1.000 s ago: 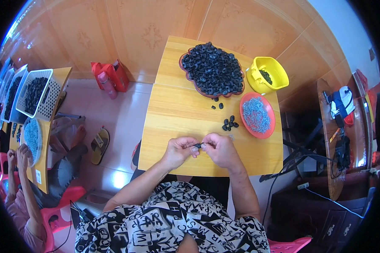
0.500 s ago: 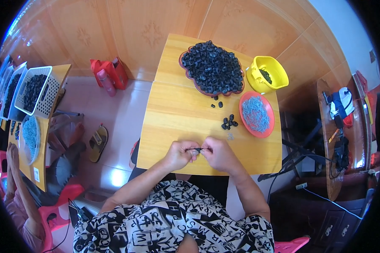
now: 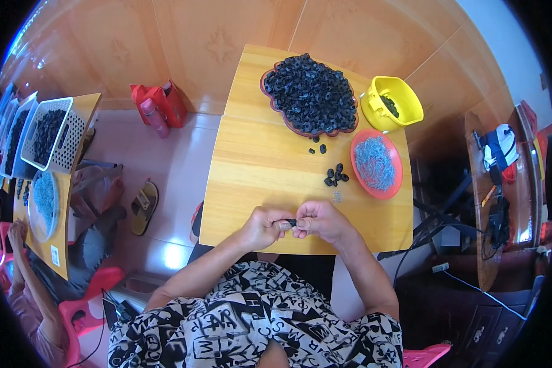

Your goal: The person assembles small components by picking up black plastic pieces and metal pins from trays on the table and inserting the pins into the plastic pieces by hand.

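Note:
Close to the table's front edge, my left hand pinches a small black part between thumb and fingers. My right hand meets it from the other side, fingertips closed on the part's right end; whether a thin pin is in them too is hidden. Just beyond lie a few loose silvery pins and a small cluster of black ring-like parts. An orange-red plate heaped with silvery-blue pins is to the right. Farther back, a dark red scalloped tray is piled high with black parts.
A yellow bucket with some dark pieces stands at the table's back right. On the left, another person sits at a second table with a white basket of black parts. A red bag, pink bottle and slipper are on the floor.
My right hand has turned, and its thumb now shows against the black part. Both hands stay together at the front edge. The view has shifted slightly.

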`<state>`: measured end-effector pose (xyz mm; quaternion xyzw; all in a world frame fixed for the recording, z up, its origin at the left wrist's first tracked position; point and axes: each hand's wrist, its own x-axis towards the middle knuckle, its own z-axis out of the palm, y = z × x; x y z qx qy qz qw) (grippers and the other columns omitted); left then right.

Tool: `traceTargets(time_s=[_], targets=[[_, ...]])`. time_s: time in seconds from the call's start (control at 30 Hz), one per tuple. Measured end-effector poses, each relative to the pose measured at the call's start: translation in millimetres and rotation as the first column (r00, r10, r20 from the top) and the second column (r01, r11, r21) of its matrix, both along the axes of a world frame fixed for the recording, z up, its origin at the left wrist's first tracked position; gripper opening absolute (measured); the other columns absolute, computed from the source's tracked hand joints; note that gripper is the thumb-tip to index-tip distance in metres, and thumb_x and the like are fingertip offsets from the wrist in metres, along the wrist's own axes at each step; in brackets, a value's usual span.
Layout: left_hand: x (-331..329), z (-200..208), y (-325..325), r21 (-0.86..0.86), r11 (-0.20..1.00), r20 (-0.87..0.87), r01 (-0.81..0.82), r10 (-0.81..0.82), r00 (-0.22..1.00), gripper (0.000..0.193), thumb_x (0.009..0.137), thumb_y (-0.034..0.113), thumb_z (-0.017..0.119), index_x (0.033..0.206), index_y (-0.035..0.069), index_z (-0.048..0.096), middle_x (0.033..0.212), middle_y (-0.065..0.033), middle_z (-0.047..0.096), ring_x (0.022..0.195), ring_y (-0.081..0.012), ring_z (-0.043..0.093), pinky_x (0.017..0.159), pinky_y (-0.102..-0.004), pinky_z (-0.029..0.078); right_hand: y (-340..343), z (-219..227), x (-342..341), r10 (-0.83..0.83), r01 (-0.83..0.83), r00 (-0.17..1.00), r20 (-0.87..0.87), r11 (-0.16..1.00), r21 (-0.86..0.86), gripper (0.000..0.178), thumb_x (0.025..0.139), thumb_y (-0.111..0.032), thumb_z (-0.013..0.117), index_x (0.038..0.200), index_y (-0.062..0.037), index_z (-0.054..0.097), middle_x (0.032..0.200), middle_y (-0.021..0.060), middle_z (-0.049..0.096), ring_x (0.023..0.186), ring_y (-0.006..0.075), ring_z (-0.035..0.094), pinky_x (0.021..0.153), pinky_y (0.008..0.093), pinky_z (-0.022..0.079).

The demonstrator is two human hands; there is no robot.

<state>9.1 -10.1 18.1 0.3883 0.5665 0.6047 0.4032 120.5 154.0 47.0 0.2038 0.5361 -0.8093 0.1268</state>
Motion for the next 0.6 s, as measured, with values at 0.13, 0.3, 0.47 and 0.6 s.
traceTargets(time_s=[0.13,0.3,0.47,0.6], targets=[[-1,2,1,0.027,1.0,-0.032,0.004,-0.003,0.999,0.014,0.084,-0.007,0.052,0.092,-0.002,0.063,0.069,-0.0052,0.059,0.055,-0.0083,0.054,0.048,-0.0214,0.044,1,-6,-4,0.011,-0.01,0.999,0.035,0.999,-0.032,0.012,0.081,-0.01,0.065,0.083,-0.0007,0.057,0.075,0.0089,0.062,0.065,0.0147,0.062,0.059,0.0232,0.052],[0,-1,2,0.032,1.0,-0.063,0.0,0.002,0.998,0.014,0.084,-0.007,0.053,0.091,-0.003,0.063,0.07,-0.0058,0.06,0.055,-0.0085,0.054,0.048,-0.0216,0.045,3,-10,-4,0.034,-0.033,0.997,0.07,0.999,-0.012,0.012,0.082,-0.009,0.064,0.083,0.0001,0.057,0.073,0.0088,0.062,0.063,0.0144,0.062,0.057,0.0224,0.052],[-1,-6,6,0.042,0.992,0.347,-0.123,0.101,0.933,0.013,0.086,0.001,0.057,0.098,-0.003,0.061,0.077,-0.0064,0.063,0.059,-0.0089,0.057,0.051,-0.0222,0.049,2,6,-12,-0.103,0.103,0.994,-0.022,0.995,0.006,0.015,0.085,-0.013,0.061,0.087,0.0014,0.057,0.073,0.0091,0.062,0.062,0.0147,0.061,0.055,0.0235,0.051],[-2,-11,5,0.084,0.987,0.402,-0.135,0.091,0.911,0.017,0.087,0.002,0.056,0.103,-0.004,0.058,0.081,-0.0081,0.063,0.063,-0.0102,0.058,0.054,-0.0235,0.051,9,7,-9,-0.193,0.191,0.977,-0.094,0.981,-0.025,0.018,0.087,-0.017,0.058,0.09,0.0014,0.058,0.077,0.0104,0.063,0.066,0.0168,0.062,0.059,0.0261,0.051]])
